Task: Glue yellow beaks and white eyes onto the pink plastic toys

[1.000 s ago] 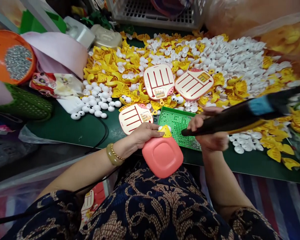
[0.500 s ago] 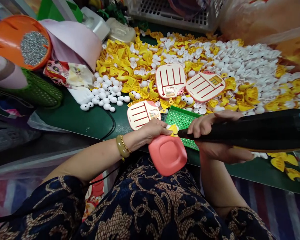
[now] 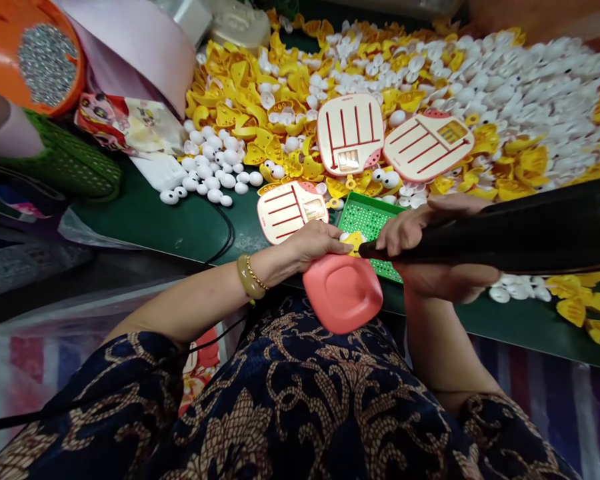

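Grip, left hand (image 3: pixel 314 244): fingers closed over the top edge of the pink shell (image 3: pixel 343 293), pinning a small yellow piece (image 3: pixel 354 241) against it.
Grip, right hand (image 3: pixel 433 250): wrapped tight round the black power tool (image 3: pixel 505 230), thumb on top.
Pink shell: rounded square, smooth side up, resting over the lap at the near edge of the green table (image 3: pixel 180 230).
Key relation: tool tip touches or nearly touches the yellow piece at the shell's upper right corner; I cannot tell whether they are in contact.
Long axis: tool body runs almost level from the tip out to the right of the shell, so the tip points left, toward the left hand's fingertips.
Nearer hand: both are at the shell's top edge; the left is on the shell, the right just to its right.
Green tray (image 3: pixel 371 227): dotted, just beyond the shell, partly behind the right hand.
Cream panels (image 3: pixel 350 132): three with red ribs, beyond the shell.
Loose parts: yellow and white pieces (image 3: pixel 505 87) heaped far beyond the shell; white balls (image 3: pixel 207 183) beyond it to the left.
Orange bowl (image 3: pixel 40 57): far left of the shell, holding small silver bits.
Writing: none readable; the small stickers on the panels are too blurred.
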The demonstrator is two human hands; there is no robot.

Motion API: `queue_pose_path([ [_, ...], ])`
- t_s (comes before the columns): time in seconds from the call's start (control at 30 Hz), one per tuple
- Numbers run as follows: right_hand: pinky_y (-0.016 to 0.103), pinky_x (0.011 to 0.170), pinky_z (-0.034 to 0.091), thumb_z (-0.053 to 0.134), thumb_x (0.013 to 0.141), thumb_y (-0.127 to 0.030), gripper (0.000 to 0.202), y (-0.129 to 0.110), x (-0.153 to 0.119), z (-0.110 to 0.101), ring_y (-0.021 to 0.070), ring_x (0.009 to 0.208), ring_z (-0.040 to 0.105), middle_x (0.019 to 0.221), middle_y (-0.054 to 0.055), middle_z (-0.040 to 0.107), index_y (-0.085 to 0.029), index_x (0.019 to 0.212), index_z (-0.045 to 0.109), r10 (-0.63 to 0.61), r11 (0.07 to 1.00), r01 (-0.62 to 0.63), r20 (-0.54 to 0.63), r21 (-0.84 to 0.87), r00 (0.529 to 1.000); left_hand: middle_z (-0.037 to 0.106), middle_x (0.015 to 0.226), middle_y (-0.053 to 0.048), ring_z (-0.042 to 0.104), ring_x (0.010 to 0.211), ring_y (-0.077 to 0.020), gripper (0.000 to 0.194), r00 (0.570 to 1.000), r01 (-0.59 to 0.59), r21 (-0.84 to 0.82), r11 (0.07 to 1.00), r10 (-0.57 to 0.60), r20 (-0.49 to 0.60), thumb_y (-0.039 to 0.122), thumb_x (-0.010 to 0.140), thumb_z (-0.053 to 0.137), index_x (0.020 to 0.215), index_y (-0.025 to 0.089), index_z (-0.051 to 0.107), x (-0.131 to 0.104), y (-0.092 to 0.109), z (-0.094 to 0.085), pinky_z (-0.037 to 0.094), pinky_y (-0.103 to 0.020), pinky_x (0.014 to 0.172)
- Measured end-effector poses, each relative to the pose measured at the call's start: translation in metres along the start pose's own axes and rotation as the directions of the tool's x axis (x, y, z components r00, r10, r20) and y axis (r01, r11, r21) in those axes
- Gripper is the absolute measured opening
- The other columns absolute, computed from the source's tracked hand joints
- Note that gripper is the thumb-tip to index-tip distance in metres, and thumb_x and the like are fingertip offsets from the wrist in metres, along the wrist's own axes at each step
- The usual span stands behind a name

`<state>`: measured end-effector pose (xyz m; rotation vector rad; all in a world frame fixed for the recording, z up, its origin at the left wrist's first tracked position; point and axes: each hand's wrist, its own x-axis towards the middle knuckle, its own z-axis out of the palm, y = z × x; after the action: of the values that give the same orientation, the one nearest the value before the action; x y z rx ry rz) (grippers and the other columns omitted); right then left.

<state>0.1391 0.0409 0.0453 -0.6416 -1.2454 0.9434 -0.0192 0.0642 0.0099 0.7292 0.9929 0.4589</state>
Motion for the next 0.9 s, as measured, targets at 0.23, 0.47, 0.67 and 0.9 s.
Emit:
queue_pose_path([
  [0.23, 0.033, 0.042, 0.042, 0.070, 0.063, -0.073, 0.059, 0.007, -0.007, 0.002, 0.0154, 0.043, 0.046, 0.058, -0.004, 0.050, -0.037, 0.108, 0.062, 0.019, 0.999, -0.020, 0.014, 0.033, 1.000, 0.060, 0.060, -0.001, 0.051, 0.055, -0.0099, 0.008, 0.999, -0.041, 0.068, 0.997, 0.041, -0.006, 0.011, 0.065, 0.072, 0.061, 0.011, 0.064, -0.002, 0.000, 0.000, 0.039, -0.022, 0.054],
  [0.47, 0.031, 0.043, 0.044, 0.071, 0.066, -0.068, 0.055, 0.002, -0.003, 0.013, 0.0145, 0.046, 0.046, 0.062, -0.004, 0.049, -0.035, 0.109, 0.061, 0.075, 0.995, -0.071, -0.041, 0.074, 0.996, 0.058, 0.057, 0.000, 0.051, 0.054, -0.0104, 0.012, 0.995, -0.103, 0.124, 0.987, 0.103, 0.007, 0.015, 0.064, 0.075, 0.060, 0.012, 0.064, -0.004, 0.002, -0.002, 0.039, -0.023, 0.053],
  [0.67, 0.031, 0.041, 0.044, 0.067, 0.066, -0.069, 0.052, -0.010, 0.002, -0.007, 0.0144, 0.042, 0.046, 0.056, -0.005, 0.048, -0.030, 0.100, 0.067, -0.071, 0.992, 0.080, -0.097, 0.096, 0.993, 0.053, 0.052, 0.001, 0.042, 0.047, -0.0072, 0.018, 0.999, -0.048, 0.179, 0.983, 0.049, -0.004, 0.014, 0.064, 0.074, 0.055, 0.012, 0.060, 0.001, 0.004, -0.003, 0.031, -0.021, 0.047],
  [0.9, 0.025, 0.048, 0.044, 0.074, 0.063, -0.061, 0.051, 0.027, -0.009, -0.035, 0.0105, 0.047, 0.047, 0.062, -0.006, 0.052, -0.027, 0.100, 0.061, 0.062, 0.994, -0.050, -0.137, 0.093, 0.989, 0.062, 0.062, -0.003, 0.050, 0.053, -0.0088, 0.007, 1.000, 0.023, 0.118, 0.993, -0.023, -0.001, 0.012, 0.066, 0.073, 0.068, 0.009, 0.067, 0.003, 0.002, -0.002, 0.037, -0.022, 0.052],
])
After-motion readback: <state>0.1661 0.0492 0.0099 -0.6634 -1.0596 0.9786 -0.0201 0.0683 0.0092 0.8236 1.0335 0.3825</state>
